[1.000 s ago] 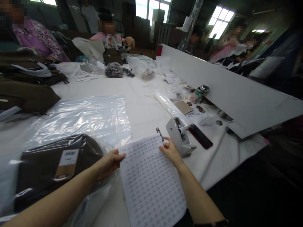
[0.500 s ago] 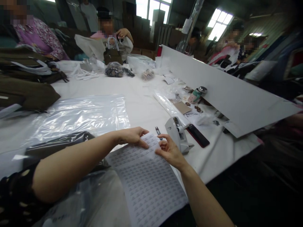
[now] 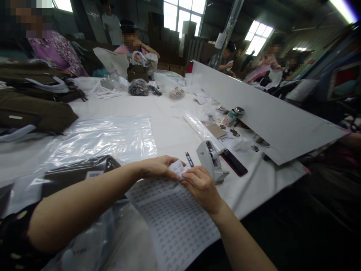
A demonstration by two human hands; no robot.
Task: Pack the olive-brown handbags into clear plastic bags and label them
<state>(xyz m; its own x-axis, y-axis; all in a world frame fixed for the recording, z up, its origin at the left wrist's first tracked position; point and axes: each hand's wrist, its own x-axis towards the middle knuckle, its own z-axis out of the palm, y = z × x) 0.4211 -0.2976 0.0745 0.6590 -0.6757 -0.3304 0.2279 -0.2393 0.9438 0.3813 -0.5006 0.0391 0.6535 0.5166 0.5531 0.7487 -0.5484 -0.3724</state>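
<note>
A long white sheet of printed labels (image 3: 175, 214) hangs over the table's near edge, its top part bent up between my hands. My left hand (image 3: 162, 166) grips the upper edge, thumb below and fingers behind. My right hand (image 3: 201, 184) is closed on the sheet's corner, thumb and forefinger pinched together close to the left fingertips. Whether a single label has come loose there I cannot tell. Just beyond the fingers lie small thread snips (image 3: 189, 159). A white tape dispenser (image 3: 210, 160) stands right of them. Under my left forearm is a dark item in a clear bag (image 3: 81, 169).
Flat clear plastic bags (image 3: 104, 137) lie left of centre. Dark olive bags (image 3: 34, 111) are piled at the left. A phone (image 3: 234, 162), a jar (image 3: 233, 116) and a long white board (image 3: 262, 113) are on the right. Co-workers sit across the table.
My right fingers have closed from a loose hold into a pinch, and the sheet's top has folded up between my hands. The view has shifted slightly.
</note>
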